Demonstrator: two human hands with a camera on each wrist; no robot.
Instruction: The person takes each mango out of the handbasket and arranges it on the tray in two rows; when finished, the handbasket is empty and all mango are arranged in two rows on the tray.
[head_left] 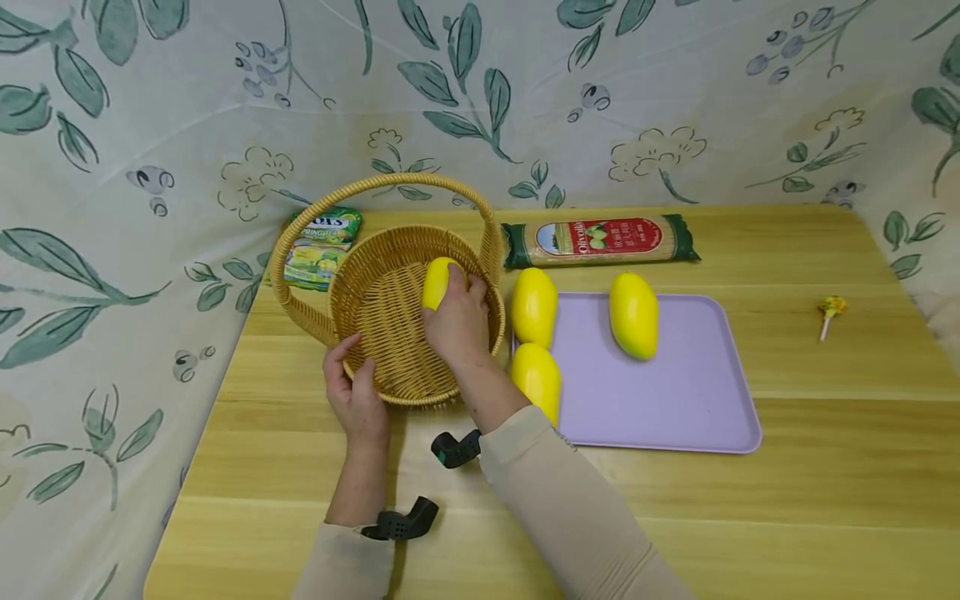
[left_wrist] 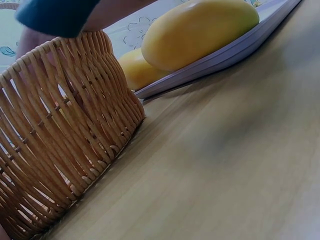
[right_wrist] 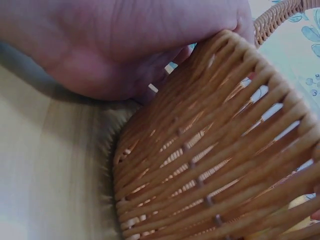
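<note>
A round wicker basket (head_left: 390, 333) with a tall arched handle stands on the table at centre left. Inside it, near the right wall, my right hand (head_left: 461, 321) holds a yellow mango (head_left: 437, 282); the palm and wrist cross over the basket's rim. My left hand (head_left: 358, 400) grips the basket's front left rim, thumb over the edge and fingers along the outside, as the right wrist view also shows of the left hand (right_wrist: 125, 50). Two more mangoes, a rear one (head_left: 534, 307) and a front one (head_left: 537, 379), lie at the tray's left edge, the front one partly behind my right forearm.
A lilac tray (head_left: 660, 408) on the right bears another mango (head_left: 633, 317). Behind it lies a pasta packet (head_left: 600, 240). Green snack packets (head_left: 318, 250) sit behind the basket's handle. A small yellow-topped lollipop (head_left: 828, 312) lies far right. A patterned cloth hangs behind the table.
</note>
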